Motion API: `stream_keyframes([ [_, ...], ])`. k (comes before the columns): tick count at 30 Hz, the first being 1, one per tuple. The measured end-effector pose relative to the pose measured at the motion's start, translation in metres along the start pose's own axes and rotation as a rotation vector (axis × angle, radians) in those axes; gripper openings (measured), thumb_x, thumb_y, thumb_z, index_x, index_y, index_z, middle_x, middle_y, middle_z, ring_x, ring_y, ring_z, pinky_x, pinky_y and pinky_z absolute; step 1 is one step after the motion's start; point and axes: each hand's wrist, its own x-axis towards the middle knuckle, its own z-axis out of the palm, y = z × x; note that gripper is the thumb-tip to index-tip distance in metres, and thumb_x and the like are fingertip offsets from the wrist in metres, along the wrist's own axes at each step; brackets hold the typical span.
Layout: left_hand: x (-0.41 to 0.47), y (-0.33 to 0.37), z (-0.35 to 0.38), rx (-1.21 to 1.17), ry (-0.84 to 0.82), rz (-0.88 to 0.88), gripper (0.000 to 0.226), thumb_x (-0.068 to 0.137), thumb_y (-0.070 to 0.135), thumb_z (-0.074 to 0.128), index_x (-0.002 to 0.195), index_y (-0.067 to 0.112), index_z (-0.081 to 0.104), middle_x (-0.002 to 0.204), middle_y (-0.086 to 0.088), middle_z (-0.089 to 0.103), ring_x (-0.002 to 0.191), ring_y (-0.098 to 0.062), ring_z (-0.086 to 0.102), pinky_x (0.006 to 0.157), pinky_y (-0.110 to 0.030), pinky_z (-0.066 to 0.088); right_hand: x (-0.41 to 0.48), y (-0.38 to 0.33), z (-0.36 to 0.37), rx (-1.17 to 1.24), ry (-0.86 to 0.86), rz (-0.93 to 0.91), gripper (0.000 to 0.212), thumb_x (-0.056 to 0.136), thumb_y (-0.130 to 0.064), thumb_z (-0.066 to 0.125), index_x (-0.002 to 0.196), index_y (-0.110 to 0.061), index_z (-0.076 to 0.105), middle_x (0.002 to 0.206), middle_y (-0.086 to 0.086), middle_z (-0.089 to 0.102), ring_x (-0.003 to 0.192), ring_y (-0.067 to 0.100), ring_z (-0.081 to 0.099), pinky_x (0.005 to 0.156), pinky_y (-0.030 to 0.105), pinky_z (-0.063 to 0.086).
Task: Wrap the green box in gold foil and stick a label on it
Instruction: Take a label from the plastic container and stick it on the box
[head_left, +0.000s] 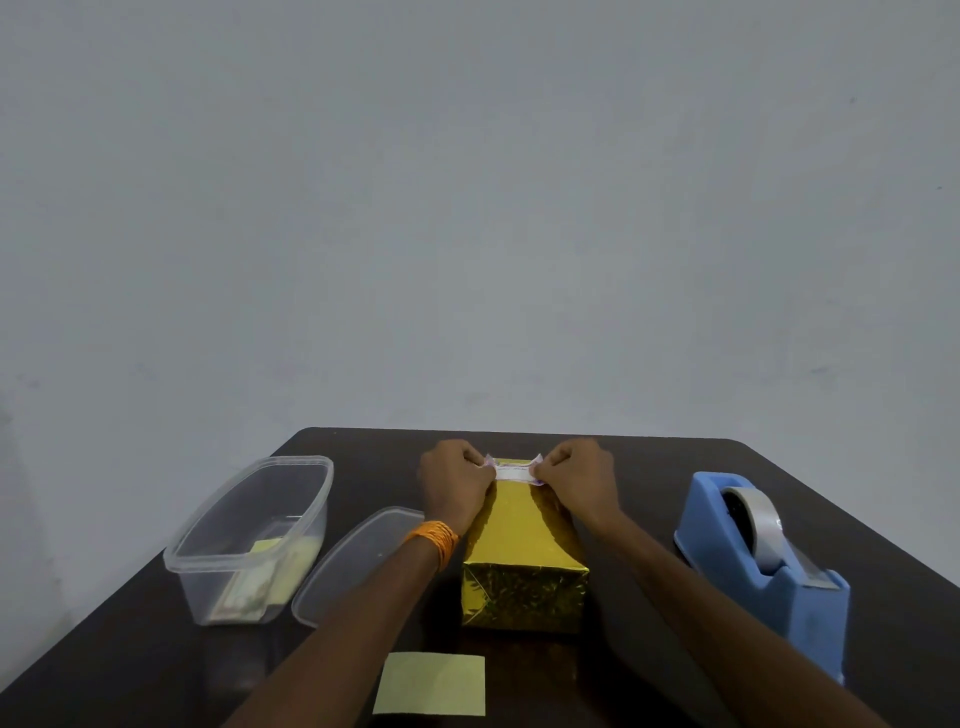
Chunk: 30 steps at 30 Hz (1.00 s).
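Note:
The box (522, 551), fully covered in shiny gold foil, lies lengthwise at the middle of the dark table (649, 467). A small white label (513, 472) stretches across the far end of its top face. My left hand (454, 480) pinches the label's left end and my right hand (579, 480) pinches its right end, fingers curled. The label's two ends curl upward off the foil. An orange thread band circles my left wrist.
A clear plastic tub (249, 535) holding paper slips stands at the left, its lid (353, 561) lying beside it. A blue tape dispenser (763, 566) sits at the right. A pale yellow paper sheet (431, 683) lies near the front edge. A grey wall rises behind.

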Motion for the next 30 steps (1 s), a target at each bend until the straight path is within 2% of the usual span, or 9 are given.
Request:
stream_keyframes([
  [3, 0.001, -0.004, 0.003, 0.04, -0.017, 0.05, 0.027, 0.084, 0.024, 0.078, 0.109, 0.018, 0.071, 0.105, 0.0, 0.062, 0.091, -0.014, 0.06, 0.066, -0.014, 0.044, -0.005, 0.001, 0.004, -0.087, 0.03, -0.037, 0.011, 0.088, -0.025, 0.074, 0.093, -0.015, 0.071, 0.094, -0.003, 0.072, 0.078, 0.007, 0.065, 0.056, 0.014, 0.044],
  [6, 0.004, -0.008, 0.008, 0.08, -0.107, 0.089, 0.022, 0.091, 0.023, 0.07, 0.113, 0.024, 0.073, 0.114, -0.002, 0.063, 0.103, -0.02, 0.06, 0.081, -0.024, 0.051, -0.008, 0.005, 0.004, -0.242, 0.029, -0.117, 0.031, 0.091, -0.033, 0.071, 0.12, -0.027, 0.062, 0.115, -0.004, 0.055, 0.102, 0.013, 0.058, 0.071, 0.02, 0.044],
  [10, 0.005, -0.016, 0.013, 0.036, -0.156, 0.073, 0.019, 0.095, 0.019, 0.062, 0.105, 0.024, 0.078, 0.117, -0.008, 0.064, 0.098, -0.022, 0.06, 0.085, -0.031, 0.054, -0.004, 0.014, 0.007, -0.177, -0.046, -0.183, 0.018, 0.092, -0.038, 0.067, 0.105, -0.029, 0.077, 0.113, -0.005, 0.068, 0.099, 0.007, 0.058, 0.066, 0.012, 0.035],
  [14, 0.005, -0.02, 0.013, 0.009, -0.185, 0.034, 0.022, 0.097, 0.024, 0.059, 0.112, 0.023, 0.074, 0.121, -0.007, 0.058, 0.106, -0.023, 0.057, 0.088, -0.03, 0.048, -0.009, 0.017, 0.009, -0.13, -0.016, -0.141, 0.025, 0.092, -0.042, 0.066, 0.11, -0.027, 0.076, 0.112, -0.005, 0.067, 0.095, 0.005, 0.058, 0.064, 0.013, 0.035],
  [17, 0.005, -0.022, 0.01, 0.006, -0.223, 0.047, 0.027, 0.092, 0.041, 0.065, 0.113, 0.026, 0.073, 0.113, -0.005, 0.058, 0.103, -0.021, 0.058, 0.079, -0.029, 0.045, -0.011, 0.014, 0.012, -0.227, 0.033, -0.121, 0.022, 0.097, -0.035, 0.06, 0.112, -0.029, 0.074, 0.116, -0.003, 0.066, 0.1, 0.011, 0.061, 0.07, 0.019, 0.046],
  [20, 0.005, -0.025, 0.011, -0.011, -0.249, 0.057, 0.03, 0.088, 0.048, 0.068, 0.111, 0.029, 0.071, 0.111, -0.003, 0.058, 0.101, -0.02, 0.058, 0.082, -0.033, 0.051, -0.01, 0.011, 0.01, -0.25, 0.01, -0.121, 0.023, 0.098, -0.026, 0.056, 0.111, -0.027, 0.075, 0.116, -0.002, 0.067, 0.098, 0.014, 0.063, 0.077, 0.027, 0.053],
  [24, 0.004, -0.028, 0.013, -0.058, -0.264, 0.074, 0.023, 0.088, 0.047, 0.065, 0.106, 0.036, 0.071, 0.113, -0.006, 0.063, 0.1, -0.021, 0.062, 0.085, -0.037, 0.056, -0.006, 0.015, 0.004, -0.133, -0.071, -0.098, 0.024, 0.096, -0.022, 0.059, 0.114, -0.021, 0.075, 0.118, -0.004, 0.07, 0.087, 0.006, 0.061, 0.066, 0.012, 0.044],
  [26, 0.005, -0.029, 0.015, -0.078, -0.267, 0.072, 0.029, 0.081, 0.056, 0.058, 0.103, 0.041, 0.071, 0.115, -0.006, 0.064, 0.098, -0.019, 0.063, 0.087, -0.039, 0.056, -0.007, 0.016, 0.002, -0.005, -0.116, -0.06, 0.026, 0.093, -0.028, 0.066, 0.116, -0.019, 0.073, 0.115, -0.005, 0.07, 0.087, 0.005, 0.061, 0.065, 0.012, 0.044],
  [30, 0.004, -0.025, 0.012, -0.072, -0.262, 0.052, 0.021, 0.093, 0.038, 0.059, 0.108, 0.035, 0.073, 0.122, -0.006, 0.064, 0.103, -0.018, 0.061, 0.086, -0.03, 0.052, -0.01, 0.02, 0.004, 0.11, -0.136, -0.028, 0.034, 0.088, -0.036, 0.073, 0.118, -0.02, 0.072, 0.118, -0.006, 0.066, 0.101, 0.006, 0.059, 0.074, 0.016, 0.045],
])
